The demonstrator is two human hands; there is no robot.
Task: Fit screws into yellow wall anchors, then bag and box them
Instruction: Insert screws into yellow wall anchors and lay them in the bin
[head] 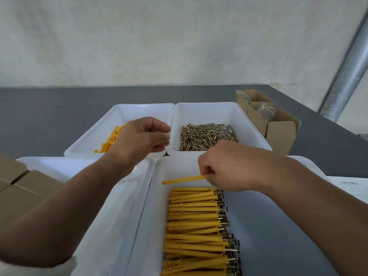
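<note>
On the grey counter (43, 120) four white trays sit edge to edge in two rows. The right hand (229, 168) hovers over the far end of the near-right tray (157, 206), its fingers curled and pinching the head end of a single yellow anchor (183, 179), which lies level and points left, just above the bare tray floor. Right behind it, toward the person, a long row of fitted anchors (195, 226) lies side by side, screw heads sticking out on the right; the right forearm crosses that tray's right side and hides it. The left hand (139, 136) is raised over the far-left tray (143, 105), fingers curled in toward the thumb; I cannot tell whether anything is held between them. It covers most of the loose yellow anchors (111, 139) heaped there. The far-right tray (205, 112) holds a tangled pile of screws (207, 136), its near edge partly masked by the right hand's knuckles. The left forearm lies across the near-left tray (59, 166). Closed cardboard boxes (20, 188) sit at the left edge, overlapping that tray. Beyond the screws, open cardboard boxes (278, 134) hold clear plastic bags (265, 111). A printed sheet (348, 186) lies at the right, and a metal pole (348, 72) slants up past the pale wall.
</note>
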